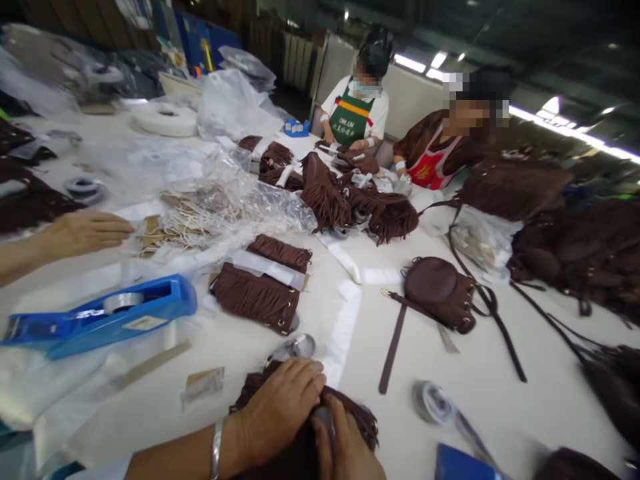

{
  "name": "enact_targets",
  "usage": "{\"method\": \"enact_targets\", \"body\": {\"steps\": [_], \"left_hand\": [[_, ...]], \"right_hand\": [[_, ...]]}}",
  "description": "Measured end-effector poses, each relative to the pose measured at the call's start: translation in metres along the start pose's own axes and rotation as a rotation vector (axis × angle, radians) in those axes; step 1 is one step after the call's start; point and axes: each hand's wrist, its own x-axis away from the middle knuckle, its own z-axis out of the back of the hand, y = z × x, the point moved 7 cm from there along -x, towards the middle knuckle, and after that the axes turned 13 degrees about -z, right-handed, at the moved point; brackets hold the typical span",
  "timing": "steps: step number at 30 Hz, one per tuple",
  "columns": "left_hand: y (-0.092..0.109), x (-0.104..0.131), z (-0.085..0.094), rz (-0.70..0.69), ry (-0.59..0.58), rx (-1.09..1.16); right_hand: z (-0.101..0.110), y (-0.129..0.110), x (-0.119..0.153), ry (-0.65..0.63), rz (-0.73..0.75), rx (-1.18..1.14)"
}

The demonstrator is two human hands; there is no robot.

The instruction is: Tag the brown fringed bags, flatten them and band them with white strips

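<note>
At the bottom middle lies a dark brown fringed bag [363, 413]. My left hand [287, 407], with a silver bangle at its wrist, rests on top of the bag, its fingers close together and curled over it. Beside it, my right hand [345, 443] has its fingers wrapped round a small dark grey object [325, 421] that I cannot make out, against the bag. A clear roll of tape [303, 345] sits just behind the bag. Farther back is a folded fringed bag [255, 297] with a white band around it.
A blue tape dispenser [165, 300] stands at left, near another person's hand [83, 233]. Plastic bags and paper tags [175, 223] lie behind. A round-flap brown bag [433, 287] and a tape roll [434, 402] are at right. Two people work across the table [380, 440].
</note>
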Motion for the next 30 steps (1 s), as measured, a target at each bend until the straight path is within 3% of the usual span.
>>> {"method": "enact_targets", "body": {"steps": [3, 5, 10, 16, 19, 25, 27, 30], "left_hand": [[0.022, 0.023, 0.008, -0.044, -0.008, -0.068], [0.025, 0.033, 0.003, -0.011, -0.061, -0.076], [0.02, 0.04, -0.021, 0.047, -0.16, -0.023], [0.015, 0.039, -0.035, 0.099, -0.202, 0.033], [0.018, 0.04, -0.036, 0.08, -0.187, 0.03], [0.018, 0.046, -0.033, 0.035, -0.116, 0.016], [0.019, 0.047, -0.034, 0.009, -0.107, 0.017], [0.019, 0.047, -0.035, 0.015, -0.115, -0.004]], "right_hand": [[-0.003, -0.006, 0.006, 0.308, 0.246, 0.307], [-0.013, -0.002, 0.009, 0.405, 0.304, 0.368], [-0.034, 0.016, 0.009, 0.392, 0.275, 0.335], [-0.035, 0.021, 0.007, 0.398, 0.28, 0.33], [-0.028, 0.013, 0.01, 0.426, 0.331, 0.358], [0.006, -0.029, 0.035, 0.48, 0.44, 0.381], [0.005, -0.033, 0.042, 0.46, 0.507, 0.401], [-0.011, -0.019, 0.043, 0.461, 0.554, 0.402]]}}
